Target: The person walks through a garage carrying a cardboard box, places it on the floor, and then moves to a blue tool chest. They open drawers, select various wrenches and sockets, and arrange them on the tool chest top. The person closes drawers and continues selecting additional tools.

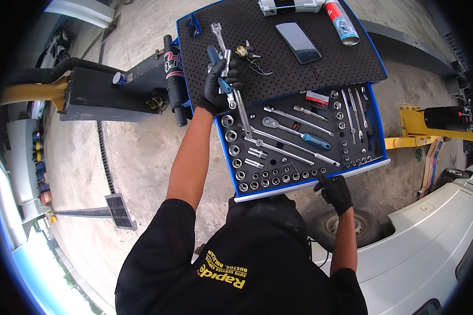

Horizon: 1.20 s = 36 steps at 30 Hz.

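Left hand [222,84] clenched ratchet bundle [231,86] over cart worktop [320,68], tips overhanging socket drawer [370,113]; loose grip risked tools dropping, scattering sockets. Right hand [335,191] pinched at small sockets [305,174] near front edge; fumble risked socket rolling off.

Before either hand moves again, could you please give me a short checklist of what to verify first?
1. Left hand has a firm grip on the chrome tools: ok.
2. Right hand has a fingertip at the front socket row: ok.
3. Drawer is open, with its sockets in view: ok.
4. Phone and spray can lie apart from both hands: ok.
5. The socket touched is the right size: cannot tell.
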Available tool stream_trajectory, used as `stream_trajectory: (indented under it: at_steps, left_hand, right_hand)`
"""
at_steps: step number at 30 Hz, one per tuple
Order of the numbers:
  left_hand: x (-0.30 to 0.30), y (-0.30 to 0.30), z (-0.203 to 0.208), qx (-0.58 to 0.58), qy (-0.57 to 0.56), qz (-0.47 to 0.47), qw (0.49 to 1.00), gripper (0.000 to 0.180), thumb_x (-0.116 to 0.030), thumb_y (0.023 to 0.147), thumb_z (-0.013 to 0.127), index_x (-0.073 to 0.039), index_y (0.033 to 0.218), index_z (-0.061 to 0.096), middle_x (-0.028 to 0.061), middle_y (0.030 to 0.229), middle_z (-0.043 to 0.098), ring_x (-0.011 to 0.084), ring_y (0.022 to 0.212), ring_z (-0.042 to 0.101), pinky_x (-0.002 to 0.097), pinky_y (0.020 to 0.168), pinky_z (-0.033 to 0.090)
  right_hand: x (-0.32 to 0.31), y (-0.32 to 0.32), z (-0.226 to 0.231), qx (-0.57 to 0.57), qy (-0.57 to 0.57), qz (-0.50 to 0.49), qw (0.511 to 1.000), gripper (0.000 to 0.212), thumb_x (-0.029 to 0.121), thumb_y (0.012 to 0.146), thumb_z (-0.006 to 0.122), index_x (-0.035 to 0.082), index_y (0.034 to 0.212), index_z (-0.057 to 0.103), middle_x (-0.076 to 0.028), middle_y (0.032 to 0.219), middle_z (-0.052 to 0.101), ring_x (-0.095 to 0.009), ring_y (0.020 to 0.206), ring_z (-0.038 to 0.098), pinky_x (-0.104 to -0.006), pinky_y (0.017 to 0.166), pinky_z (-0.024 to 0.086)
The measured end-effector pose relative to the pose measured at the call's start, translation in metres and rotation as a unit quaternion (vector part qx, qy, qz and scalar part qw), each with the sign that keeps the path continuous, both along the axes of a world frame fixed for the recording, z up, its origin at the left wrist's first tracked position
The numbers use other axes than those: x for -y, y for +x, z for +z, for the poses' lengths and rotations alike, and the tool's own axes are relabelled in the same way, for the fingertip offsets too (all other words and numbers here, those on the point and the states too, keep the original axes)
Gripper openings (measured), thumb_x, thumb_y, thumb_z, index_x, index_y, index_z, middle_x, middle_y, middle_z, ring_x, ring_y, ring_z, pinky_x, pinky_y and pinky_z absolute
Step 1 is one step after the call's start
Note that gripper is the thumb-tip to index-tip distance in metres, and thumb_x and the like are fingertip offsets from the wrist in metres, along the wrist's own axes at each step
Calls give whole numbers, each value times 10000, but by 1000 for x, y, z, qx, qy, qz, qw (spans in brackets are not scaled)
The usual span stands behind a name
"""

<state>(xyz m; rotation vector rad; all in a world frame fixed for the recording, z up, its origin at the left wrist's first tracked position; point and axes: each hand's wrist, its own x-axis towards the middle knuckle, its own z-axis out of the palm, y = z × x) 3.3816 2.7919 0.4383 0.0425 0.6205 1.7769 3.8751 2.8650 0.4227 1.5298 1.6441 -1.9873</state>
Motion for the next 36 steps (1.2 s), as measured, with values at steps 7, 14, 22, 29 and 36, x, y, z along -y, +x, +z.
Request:
stream_trajectory:
  at_steps: [7,14,22,29,36]
  left_hand:
    - [25,35,1,-8,10,-12,1000,304,-393,1062,676,-111,1168,637,-32,849,604,56,629,546,293,653,496]
    - [76,120,12,-3,9,-1,1000,282,-386,1062,681,-127,1158,627,-26,855,593,59,628,535,279,640,463]
    - [31,46,46,33,-20,-3,999,276,-378,1069,674,-126,1171,625,-2,884,592,95,689,551,302,671,493]
    - [22,25,33,85,0,-11,996,276,-383,1064,688,-133,1168,630,15,937,611,130,747,587,317,696,520]
    - [19,23,39,69,-7,-22,997,253,-352,1067,691,-144,1202,642,19,997,644,167,856,642,351,788,584]
  right_hand:
    - [9,2,-18,-87,6,-58,994,269,290,985,774,25,1014,740,-117,730,763,-54,411,456,-248,399,313]
    - [23,11,-37,-160,79,-83,980,306,328,1012,743,31,937,754,-72,695,722,-51,434,449,-254,406,311]
    - [-32,-61,-41,-115,29,-10,993,305,261,1022,705,31,1216,752,-28,888,690,-105,711,640,-276,642,514]
    - [-38,-59,-38,-138,-13,-100,985,385,106,993,692,47,1373,662,-80,1062,737,-159,856,731,-315,780,596]
    - [-45,-121,22,-156,47,-90,982,331,134,1011,673,38,1328,673,-56,1016,719,-143,831,709,-304,788,584]
